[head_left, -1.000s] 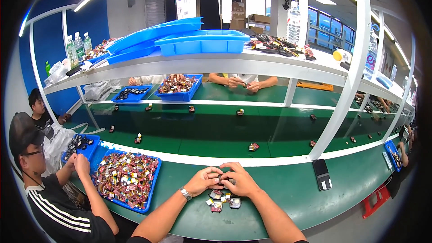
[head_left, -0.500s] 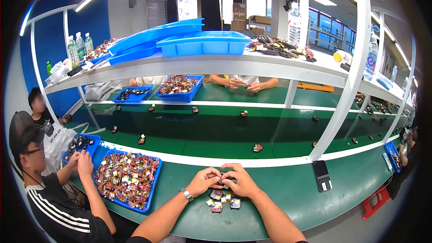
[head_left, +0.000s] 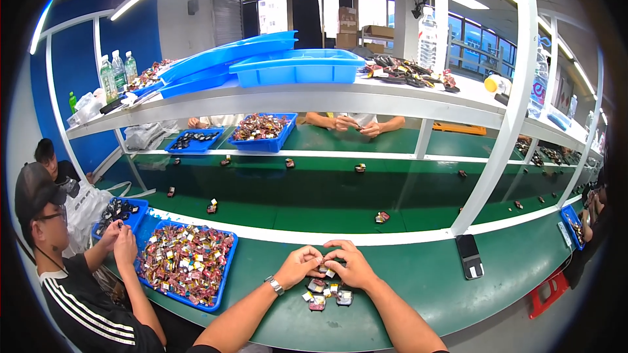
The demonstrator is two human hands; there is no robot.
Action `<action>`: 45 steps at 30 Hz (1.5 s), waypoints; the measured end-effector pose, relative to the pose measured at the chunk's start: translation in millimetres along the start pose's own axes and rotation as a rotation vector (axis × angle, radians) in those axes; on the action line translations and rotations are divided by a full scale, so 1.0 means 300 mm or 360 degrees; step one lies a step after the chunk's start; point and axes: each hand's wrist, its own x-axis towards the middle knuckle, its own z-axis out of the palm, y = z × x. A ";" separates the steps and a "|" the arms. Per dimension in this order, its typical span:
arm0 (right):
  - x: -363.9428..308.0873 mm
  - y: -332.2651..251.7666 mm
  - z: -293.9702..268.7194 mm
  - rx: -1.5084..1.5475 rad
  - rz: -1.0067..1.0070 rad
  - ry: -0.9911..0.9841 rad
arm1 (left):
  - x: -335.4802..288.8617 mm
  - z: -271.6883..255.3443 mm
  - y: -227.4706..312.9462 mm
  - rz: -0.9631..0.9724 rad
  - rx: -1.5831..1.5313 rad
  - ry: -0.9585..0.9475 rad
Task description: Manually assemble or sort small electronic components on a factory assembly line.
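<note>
On the green worktop, my left hand (head_left: 301, 267), with a metal watch on its wrist, and my right hand (head_left: 351, 267) meet at the fingertips. Both pinch a small electronic module (head_left: 325, 270), dark with a pale patch, mostly covered by my fingers. Just below my hands lies a small cluster of similar modules (head_left: 317, 302) with dark frames, reddish parts and white or yellow labels. One dark square module (head_left: 344, 297) is at its right side, near my right wrist.
Left of my arms stands a blue tray (head_left: 230, 268) heaped with modules; a co-worker (head_left: 78, 274) sits beside it. A black phone-like device (head_left: 469, 258) lies to the right. Beyond a white rail, spaced modules (head_left: 382, 218) ride a green belt. A white shelf (head_left: 294, 99) spans overhead.
The modules on the belt have shifted slightly to the right. My hands stay in nearly the same place, fingers moving a little around the held module. A person at far left has leaned lower.
</note>
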 end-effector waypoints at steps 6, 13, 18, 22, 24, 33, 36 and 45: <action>-0.008 -0.016 0.002 -0.0234 -0.0046 -0.0013 | -0.018 0.048 0.042 0.0058 -0.0062 0.0037; -0.005 -0.033 0.022 -0.0427 -0.0142 0.0202 | -0.003 0.016 0.007 0.0074 -0.0146 0.0029; -0.003 -0.027 0.038 -0.0385 -0.0143 0.0260 | 0.002 0.011 0.004 0.0122 -0.0182 0.0009; -0.007 -0.012 0.058 -0.0207 -0.0004 0.0302 | 0.001 0.011 0.005 0.0136 -0.0198 0.0008; -0.010 -0.003 0.067 -0.0198 0.0020 0.0306 | 0.001 0.009 0.005 0.0137 -0.0192 0.0015; -0.013 -0.013 0.095 -0.0123 0.0130 0.0405 | -0.002 0.004 0.003 0.0131 -0.0261 0.0011; -0.012 -0.009 0.097 -0.0034 0.0188 0.0404 | 0.000 0.004 0.000 0.0149 -0.0304 -0.0020; -0.004 -0.011 0.084 -0.0168 0.0028 0.0365 | -0.002 -0.003 -0.003 0.0214 -0.0353 0.0017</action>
